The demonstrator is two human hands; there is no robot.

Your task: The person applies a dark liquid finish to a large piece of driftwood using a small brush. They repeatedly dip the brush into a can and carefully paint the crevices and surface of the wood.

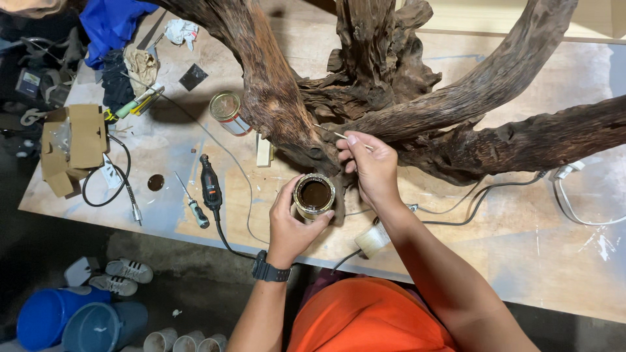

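Head view: the left hand (290,221) wraps around an open tin (313,195) of dark liquid, held just above the table (521,248) edge, below the driftwood (391,98). The right hand (368,166), just beside the tin, pinches a thin brush (329,132) whose tip touches the wood. Left on the table lie a rotary tool (210,184), a screwdriver (192,202), a second tin (228,112) and a cardboard box (72,146).

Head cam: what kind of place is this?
Probably a home or hobby woodworking shop. A large gnarled driftwood piece sits on a scuffed plywood worktable, with a rotary tool and a screwdriver lying by it. The left hand holds an open can of dark finish.
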